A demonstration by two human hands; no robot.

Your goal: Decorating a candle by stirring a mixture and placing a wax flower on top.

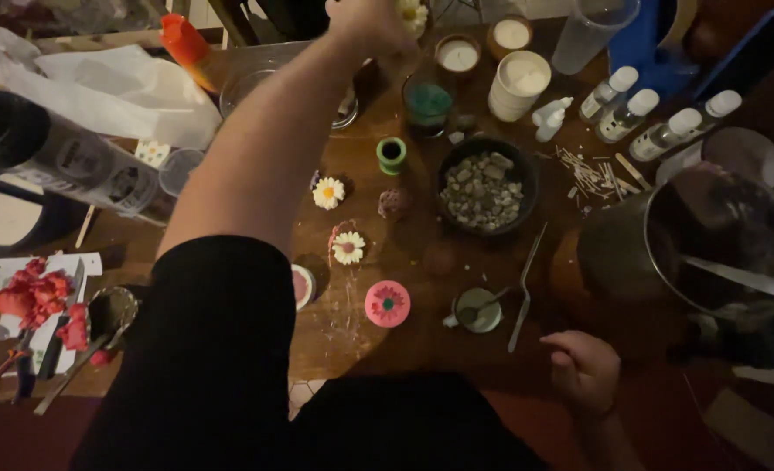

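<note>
Left hand (365, 24) reaches across the desk (430, 262) to a daisy (411, 12) — grip unclear; right hand (584, 366) rests loosely curled, empty — several candles (519, 80) already poured, two daisies (338, 220) unused.

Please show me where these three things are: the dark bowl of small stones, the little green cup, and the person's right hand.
Dark bowl of small stones (519, 162): head view, on its right rim.
Little green cup (391, 155): head view, on its rim.
Right hand (584, 368): head view, on the back of the hand, by the table edge.

Table crowded — bowl (484, 187) blocks centre
</note>
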